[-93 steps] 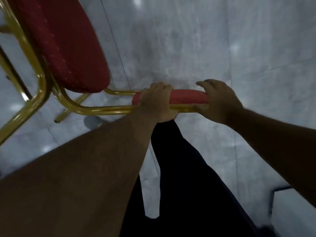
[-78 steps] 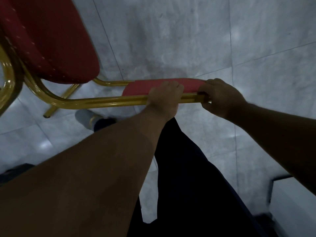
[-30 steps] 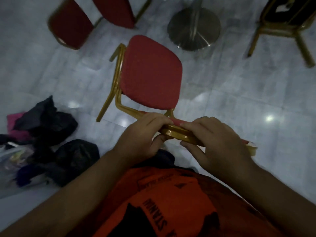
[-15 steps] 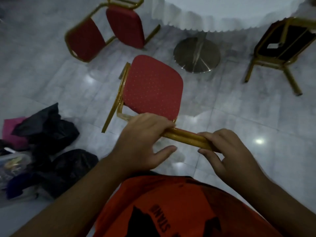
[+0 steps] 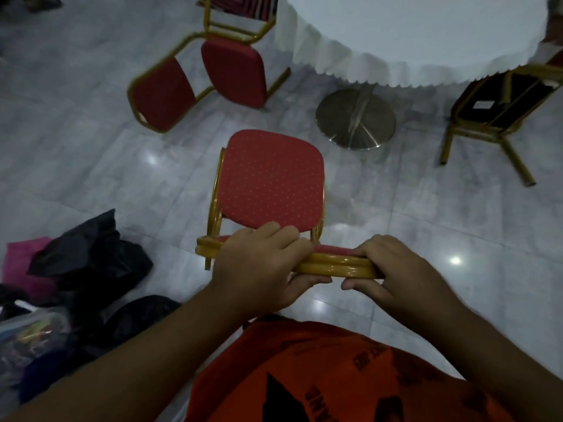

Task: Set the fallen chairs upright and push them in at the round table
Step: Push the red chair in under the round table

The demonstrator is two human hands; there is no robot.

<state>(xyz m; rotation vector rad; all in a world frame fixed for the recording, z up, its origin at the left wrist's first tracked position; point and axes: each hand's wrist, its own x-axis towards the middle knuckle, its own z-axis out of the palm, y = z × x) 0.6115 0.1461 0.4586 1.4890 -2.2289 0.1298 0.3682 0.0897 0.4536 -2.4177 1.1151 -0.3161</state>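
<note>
A red-cushioned chair with a gold frame (image 5: pixel 271 181) stands upright in front of me, seat facing the round table (image 5: pixel 426 32). My left hand (image 5: pixel 259 266) and my right hand (image 5: pixel 393 269) both grip the top rail of its backrest. A second red chair (image 5: pixel 231 71) lies tipped over on the floor at the upper left, near the table's edge. A third chair (image 5: pixel 499 108) lies tipped at the right, its dark underside showing, partly under the white tablecloth.
The table's metal pedestal base (image 5: pixel 355 118) sits just beyond the upright chair. Black bags (image 5: pixel 91 254) and a pink cloth (image 5: pixel 21 260) are piled on the floor at my left. The floor is glossy grey marble tile.
The chair has gone from tilted to standing level on its legs, squared toward the table. My view has risen, bringing the table and the two fallen chairs into sight. Both hands stay on the backrest.
</note>
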